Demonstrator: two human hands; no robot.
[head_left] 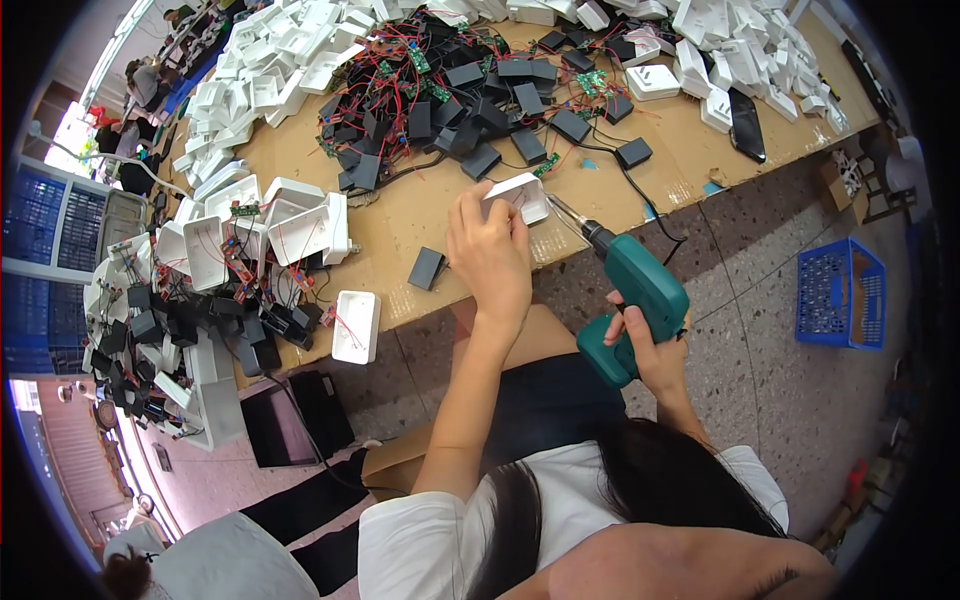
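Note:
My left hand [490, 245] grips a small white plastic housing [535, 205] near the table's front edge, its open side toward the right. In my right hand [650, 350] is a green power drill [645, 280], held by its handle. The drill's thin metal bit points up and left, with its tip close beside the housing; whether they touch I cannot tell. Just left of my left hand lies a black rectangular block [426, 268]. Farther left, an open white housing [355, 327] with red wires inside sits at the table edge.
Black blocks with red wires and green circuit boards [420, 100] are heaped on the table [400, 220]. White housings [260, 70] are piled behind. A black phone [746, 125] lies at right. On the floor are a blue basket [840, 295] and a black bin [295, 420]. Someone sits to my left.

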